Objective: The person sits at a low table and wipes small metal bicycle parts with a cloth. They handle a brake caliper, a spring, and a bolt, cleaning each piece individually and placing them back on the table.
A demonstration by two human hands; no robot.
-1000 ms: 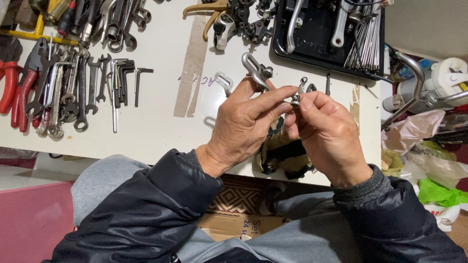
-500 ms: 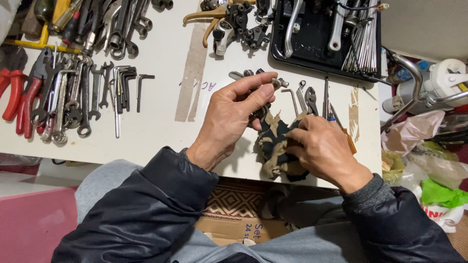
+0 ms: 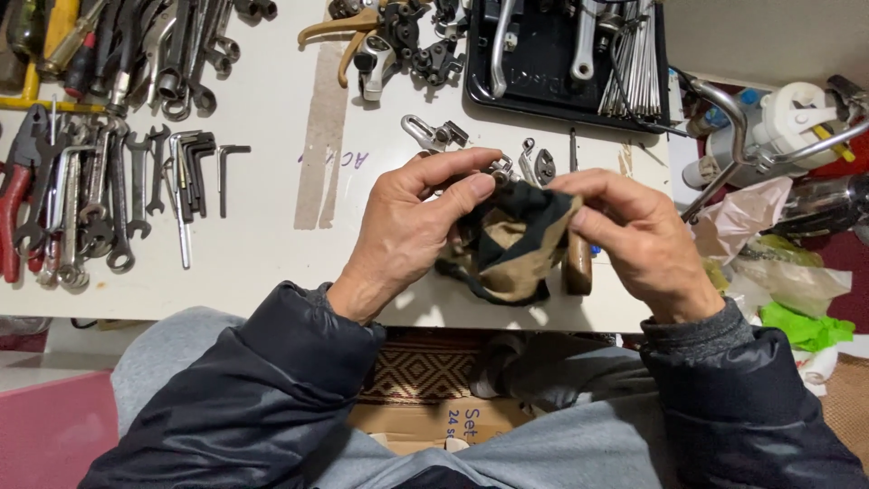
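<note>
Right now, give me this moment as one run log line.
left hand: pinches small metal part | right hand: grips tan-and-black rag | place: white table, wrenches at left

Your hands hold tan-and-black cloth (image 3: 516, 244). Desk (image 3: 272, 235) white, tray (image 3: 543, 63) black, plier grips (image 3: 14, 213) red, your sleeves (image 3: 272, 389) dark navy.

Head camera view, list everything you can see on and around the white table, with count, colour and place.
white table: one, centre
spanners and hex keys: many, steel and black, left
red-handled pliers: one, far left
black tray of silver levers and spokes: one, top right
loose metal brake parts: several, top centre
small silver metal part: one, at left fingertips
tan and black cloth: one, between hands
cardboard box: one, brown, below table
green bag: one, right
left hand: pinching part
right hand: gripping cloth
</note>
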